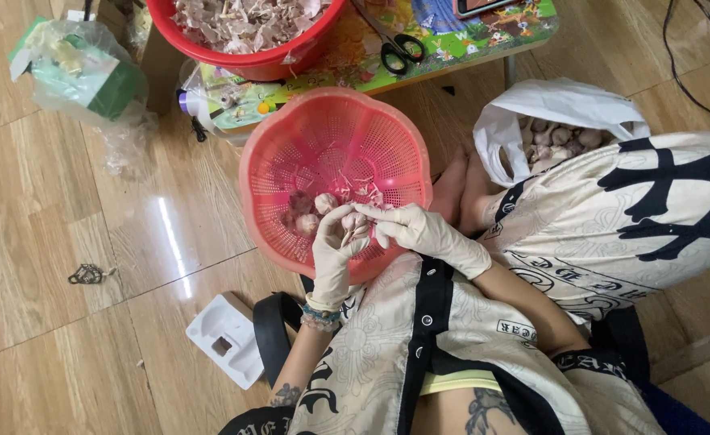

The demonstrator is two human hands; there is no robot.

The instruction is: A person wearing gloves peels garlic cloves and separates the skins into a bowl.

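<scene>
Gloved left hand and right hand, fingers clamped on garlic bulb, worked over pink colander so peelings dropped inside.

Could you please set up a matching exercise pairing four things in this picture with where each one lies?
Things:
1. pink colander
2. red basin
3. scissors
4. white plastic bag

Places:
A. top edge, filled with garlic skins
B. on the colourful mat
C. under both gloved hands
D. right, beside the knee, holding garlic

Pairs: 1-C, 2-A, 3-B, 4-D. The left hand and right hand hold a garlic bulb together.
</scene>
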